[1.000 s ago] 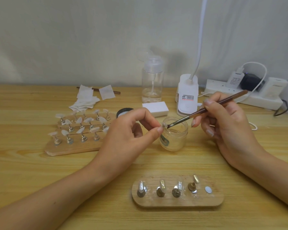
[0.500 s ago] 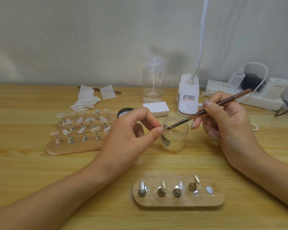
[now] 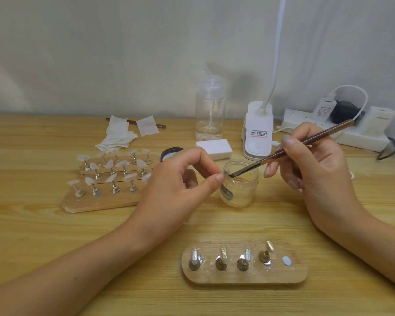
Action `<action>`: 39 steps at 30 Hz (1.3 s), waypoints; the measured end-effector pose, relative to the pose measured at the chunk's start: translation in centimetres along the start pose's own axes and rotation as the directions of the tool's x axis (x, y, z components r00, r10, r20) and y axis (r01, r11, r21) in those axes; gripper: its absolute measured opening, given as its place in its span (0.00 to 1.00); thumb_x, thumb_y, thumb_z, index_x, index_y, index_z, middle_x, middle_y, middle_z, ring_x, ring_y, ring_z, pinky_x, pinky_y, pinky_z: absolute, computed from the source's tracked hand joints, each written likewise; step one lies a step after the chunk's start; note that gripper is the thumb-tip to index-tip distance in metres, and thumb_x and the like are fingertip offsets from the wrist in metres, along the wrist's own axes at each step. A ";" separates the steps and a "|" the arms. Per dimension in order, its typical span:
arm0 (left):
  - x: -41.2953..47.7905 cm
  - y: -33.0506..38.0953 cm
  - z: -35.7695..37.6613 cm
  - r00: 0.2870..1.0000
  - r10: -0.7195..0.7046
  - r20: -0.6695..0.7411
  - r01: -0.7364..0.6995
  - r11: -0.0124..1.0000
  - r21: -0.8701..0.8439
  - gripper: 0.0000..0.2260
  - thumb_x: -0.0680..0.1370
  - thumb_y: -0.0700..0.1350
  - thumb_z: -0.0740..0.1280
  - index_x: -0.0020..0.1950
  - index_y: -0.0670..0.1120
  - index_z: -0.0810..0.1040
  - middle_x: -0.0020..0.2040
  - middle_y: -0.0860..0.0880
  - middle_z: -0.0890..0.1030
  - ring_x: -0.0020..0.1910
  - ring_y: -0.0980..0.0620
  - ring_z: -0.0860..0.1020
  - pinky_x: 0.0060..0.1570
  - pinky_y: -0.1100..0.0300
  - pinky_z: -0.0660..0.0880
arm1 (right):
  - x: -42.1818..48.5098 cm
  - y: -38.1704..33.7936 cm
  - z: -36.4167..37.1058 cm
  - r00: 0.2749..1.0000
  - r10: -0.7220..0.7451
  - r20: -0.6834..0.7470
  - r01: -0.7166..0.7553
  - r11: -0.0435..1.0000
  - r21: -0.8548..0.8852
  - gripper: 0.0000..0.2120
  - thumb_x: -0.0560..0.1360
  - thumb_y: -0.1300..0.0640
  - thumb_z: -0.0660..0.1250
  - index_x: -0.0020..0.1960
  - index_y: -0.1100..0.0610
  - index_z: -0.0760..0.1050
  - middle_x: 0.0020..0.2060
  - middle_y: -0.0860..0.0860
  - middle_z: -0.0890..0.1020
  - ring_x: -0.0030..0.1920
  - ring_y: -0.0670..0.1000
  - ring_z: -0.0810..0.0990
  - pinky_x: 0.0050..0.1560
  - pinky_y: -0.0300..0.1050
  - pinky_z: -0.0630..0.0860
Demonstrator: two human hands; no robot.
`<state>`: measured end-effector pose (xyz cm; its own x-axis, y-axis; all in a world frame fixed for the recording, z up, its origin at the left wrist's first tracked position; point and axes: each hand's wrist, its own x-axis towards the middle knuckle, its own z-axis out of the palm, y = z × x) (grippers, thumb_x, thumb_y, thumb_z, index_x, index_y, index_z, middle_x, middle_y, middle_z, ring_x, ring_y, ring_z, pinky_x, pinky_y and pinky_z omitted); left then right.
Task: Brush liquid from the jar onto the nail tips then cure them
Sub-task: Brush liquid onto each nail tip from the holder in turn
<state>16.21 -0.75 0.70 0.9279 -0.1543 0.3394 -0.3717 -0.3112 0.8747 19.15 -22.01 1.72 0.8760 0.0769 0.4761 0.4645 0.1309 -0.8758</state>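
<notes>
the small pale nail tip (image 3: 226,171) is pinched between thumb and forefinger of the left hand (image 3: 180,185), just over the rim of the clear jar (image 3: 242,192), with the dark bristles of the brush (image 3: 290,148) touching it. the right hand (image 3: 317,169) pinches the slim brown handle. the left hand hides part of a wooden rack (image 3: 96,205) of pale tips; a rounded wooden stand (image 3: 244,275) with metal pegs lies nearer.

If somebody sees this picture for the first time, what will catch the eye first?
Most likely the two hands at the centre: the left hand pinches a small nail tip close to the open jar, and the right hand holds a thin brush whose bristles touch it. Next, the wooden stand nearest the person, with four metal holders and one bare disc.
</notes>
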 end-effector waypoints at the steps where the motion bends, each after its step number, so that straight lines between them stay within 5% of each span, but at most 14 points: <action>1: 0.0 0.0 0.0 1.000 0.003 0.002 -0.003 1.000 0.002 0.05 0.76 0.45 0.73 0.42 0.49 0.80 0.39 0.58 0.81 0.29 0.54 0.70 0.29 0.67 0.70 | 0.1 0.0 0.0 1.000 0.002 -0.013 -0.001 1.000 0.001 0.09 0.77 0.54 0.62 0.40 0.56 0.68 0.28 0.56 0.81 0.21 0.46 0.68 0.24 0.32 0.64; 9: 0.0 -0.1 0.0 1.000 0.028 -0.003 -0.028 0.999 0.021 0.05 0.76 0.45 0.73 0.42 0.50 0.79 0.38 0.59 0.80 0.28 0.53 0.71 0.28 0.68 0.70 | 0.1 0.0 0.0 0.999 0.012 0.037 -0.014 0.999 0.049 0.10 0.79 0.53 0.62 0.41 0.55 0.68 0.31 0.56 0.83 0.21 0.46 0.66 0.24 0.32 0.65; 14: 0.0 -0.2 -0.1 0.999 0.046 -0.004 -0.046 0.998 0.032 0.04 0.76 0.46 0.73 0.42 0.51 0.80 0.40 0.59 0.80 0.29 0.48 0.72 0.28 0.69 0.69 | 0.2 0.0 -0.2 0.998 0.048 -0.049 -0.047 0.999 0.027 0.10 0.78 0.53 0.63 0.40 0.55 0.68 0.29 0.55 0.81 0.21 0.46 0.66 0.24 0.32 0.64; 20: 0.1 -0.3 -0.1 0.998 0.066 0.003 -0.066 0.997 0.043 0.04 0.76 0.46 0.73 0.42 0.52 0.80 0.40 0.59 0.80 0.28 0.51 0.72 0.27 0.70 0.69 | 0.1 0.0 -0.1 0.999 0.039 0.027 -0.041 0.997 0.063 0.10 0.78 0.52 0.63 0.40 0.52 0.69 0.31 0.55 0.83 0.21 0.46 0.67 0.23 0.32 0.64; 24: 0.1 -0.2 -0.1 0.998 0.066 -0.001 -0.066 0.997 0.047 0.05 0.76 0.45 0.73 0.41 0.52 0.80 0.40 0.61 0.79 0.27 0.55 0.72 0.26 0.71 0.69 | 0.3 0.1 -0.2 0.994 0.093 -0.056 -0.091 0.995 0.040 0.09 0.75 0.51 0.64 0.40 0.55 0.68 0.29 0.56 0.81 0.21 0.46 0.65 0.23 0.33 0.63; 34: 0.2 -0.2 -0.1 0.997 0.079 -0.013 -0.078 0.995 0.068 0.06 0.76 0.46 0.73 0.41 0.54 0.80 0.43 0.60 0.80 0.30 0.47 0.73 0.29 0.70 0.69 | 0.5 0.1 -0.3 0.986 0.154 -0.061 -0.150 0.986 0.066 0.09 0.74 0.51 0.65 0.40 0.54 0.68 0.30 0.55 0.82 0.20 0.46 0.61 0.22 0.32 0.62; 39: 0.2 -0.1 0.0 0.997 0.083 -0.012 -0.082 0.994 0.069 0.05 0.76 0.46 0.73 0.41 0.54 0.80 0.43 0.60 0.80 0.31 0.49 0.73 0.32 0.70 0.68 | 0.3 0.0 -0.1 0.991 0.134 0.028 -0.136 0.986 0.098 0.12 0.76 0.49 0.66 0.41 0.55 0.68 0.31 0.55 0.82 0.21 0.46 0.63 0.23 0.32 0.63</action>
<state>16.44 -0.70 0.65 0.8943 -0.1686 0.4146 -0.4474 -0.3618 0.8179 19.49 -22.10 1.84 0.9265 0.1214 0.3563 0.3258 0.2152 -0.9206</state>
